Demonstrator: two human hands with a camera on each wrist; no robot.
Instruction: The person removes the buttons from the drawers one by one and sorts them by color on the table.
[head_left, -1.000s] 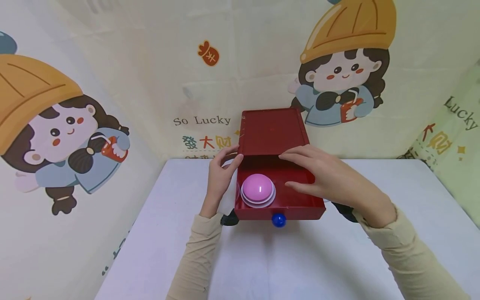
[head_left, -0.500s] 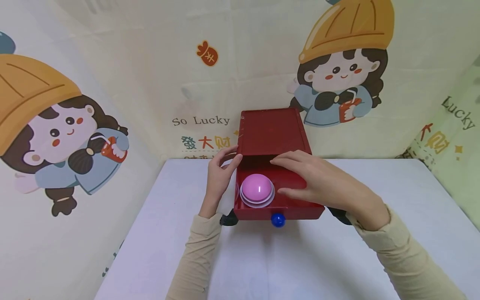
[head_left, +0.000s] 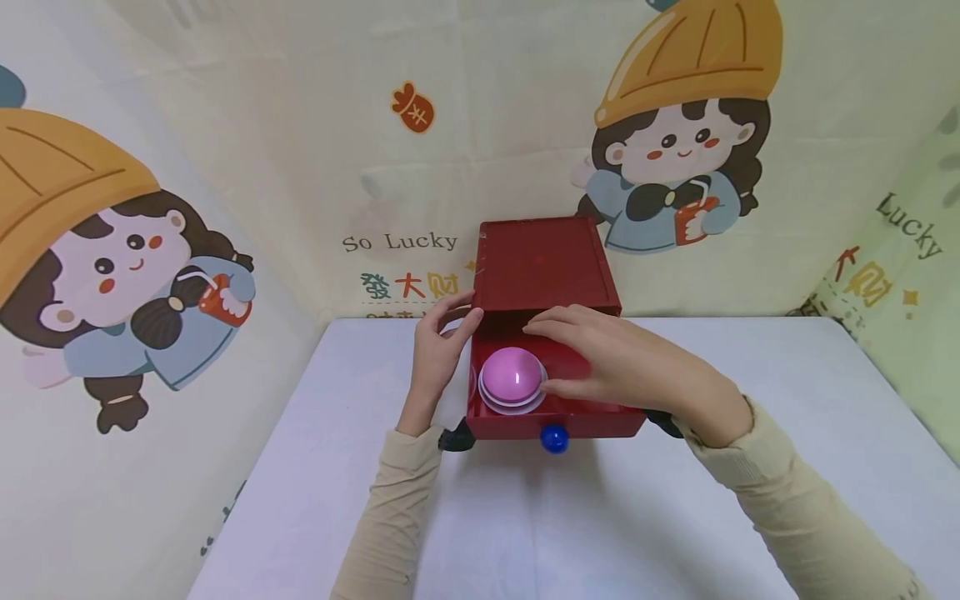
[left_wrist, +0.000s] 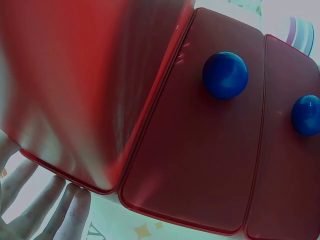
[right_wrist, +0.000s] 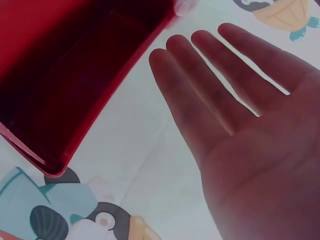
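A red drawer cabinet (head_left: 547, 262) stands at the back of the table, its top drawer (head_left: 592, 427) pulled out toward me. Inside that drawer, at the front left, sits a pink dome-shaped push button (head_left: 512, 372) on a white round base. My left hand (head_left: 437, 358) rests its fingers by the cabinet's left front edge; the left wrist view shows its straight fingers (left_wrist: 75, 212) along the red rim. Over the drawer reaches my right hand (head_left: 626, 358), fingers extended, thumb tip close to the button's right side. Whether the thumb touches it I cannot tell.
A blue knob (head_left: 554, 439) sticks out from the drawer's front. Below, closed drawers (left_wrist: 190, 130) carry blue knobs too. Black straps show at both wrists. A cartoon-printed cloth (head_left: 315, 150) hangs behind and beside the white table (head_left: 525, 525).
My right hand has moved left across the drawer, toward the pink push button. The left hand and the drawer have stayed put.
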